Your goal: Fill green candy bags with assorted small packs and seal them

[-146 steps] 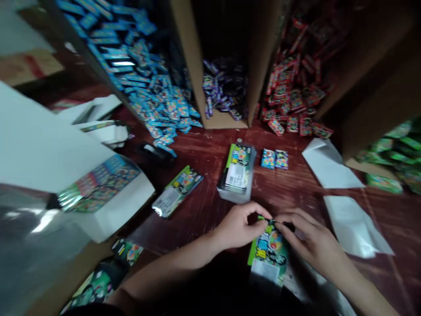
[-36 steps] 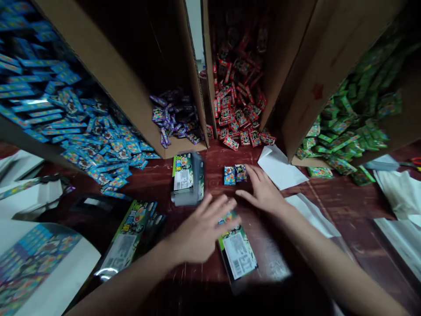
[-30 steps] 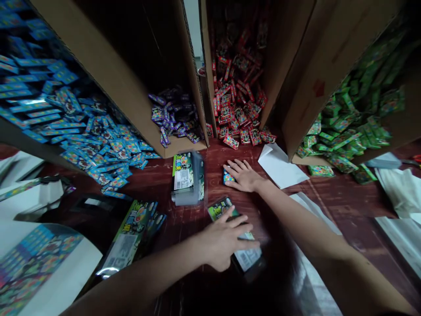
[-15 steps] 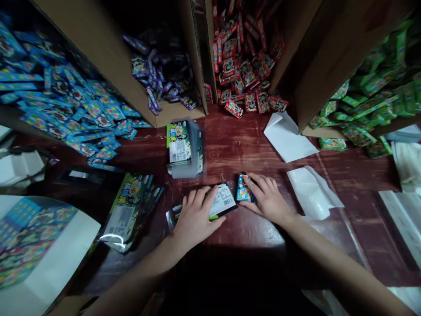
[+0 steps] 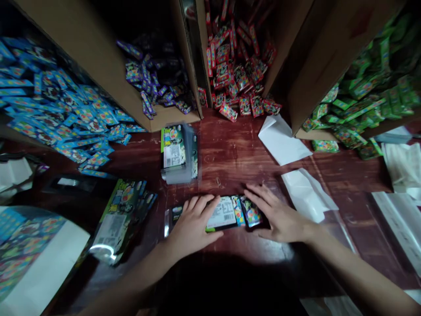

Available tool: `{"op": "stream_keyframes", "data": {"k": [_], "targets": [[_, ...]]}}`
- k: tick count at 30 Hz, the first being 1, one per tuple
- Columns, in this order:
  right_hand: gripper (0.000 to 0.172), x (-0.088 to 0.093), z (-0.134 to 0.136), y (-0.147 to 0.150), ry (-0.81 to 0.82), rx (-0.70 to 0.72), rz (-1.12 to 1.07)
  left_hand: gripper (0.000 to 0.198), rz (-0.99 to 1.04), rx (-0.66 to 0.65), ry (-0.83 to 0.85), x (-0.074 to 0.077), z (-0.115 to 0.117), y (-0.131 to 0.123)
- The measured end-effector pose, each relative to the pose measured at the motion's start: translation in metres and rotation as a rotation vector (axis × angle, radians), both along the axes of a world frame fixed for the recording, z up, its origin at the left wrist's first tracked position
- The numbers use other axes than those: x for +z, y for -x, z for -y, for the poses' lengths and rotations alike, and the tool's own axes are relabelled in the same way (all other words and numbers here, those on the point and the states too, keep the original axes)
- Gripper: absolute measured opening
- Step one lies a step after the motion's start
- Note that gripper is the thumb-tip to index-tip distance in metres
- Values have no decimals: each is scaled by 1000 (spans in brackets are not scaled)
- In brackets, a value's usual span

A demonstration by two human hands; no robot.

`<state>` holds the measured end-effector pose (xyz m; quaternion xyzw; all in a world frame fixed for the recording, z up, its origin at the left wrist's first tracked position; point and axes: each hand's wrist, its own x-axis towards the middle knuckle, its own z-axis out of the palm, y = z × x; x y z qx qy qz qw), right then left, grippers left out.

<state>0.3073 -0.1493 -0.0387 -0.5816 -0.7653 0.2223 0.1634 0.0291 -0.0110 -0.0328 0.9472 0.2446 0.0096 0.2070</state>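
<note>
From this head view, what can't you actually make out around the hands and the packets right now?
All head view:
- Left end of the pouch: covered by the left hand.
- Two small packets: right edge hidden under the right hand; whether they are inside the pouch is unclear.
- Barcode label text: too small.
- Purple packets: box interior too dark.
- Green packets: cut off by the right edge.

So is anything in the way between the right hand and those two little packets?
No. The right hand already rests against the little packets, which lie beside the pouch under the left hand.
</note>
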Motion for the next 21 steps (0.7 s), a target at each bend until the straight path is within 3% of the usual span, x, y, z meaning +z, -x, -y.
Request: {"op": "stream_keyframes", "data": {"k": [4,11,15,18,21], "targets": [[80,3,3,-14,28,-18,-112,89,3,-6,-5,-2,-3,-2],[82,1,-7,-20,55,41,-204,92,-15,-85,36,3,-4,-6],[85,-6,-17,-9,-4,55,-178,91,5,-52,23,0,-2,-13],[92,-14,-11,7,-59,-58,-133,89,12,13,3,-2,2,-16],[83,-12,2,22,-80,-192,-60,89,-4,56,-3,-3,7,-15]]}}
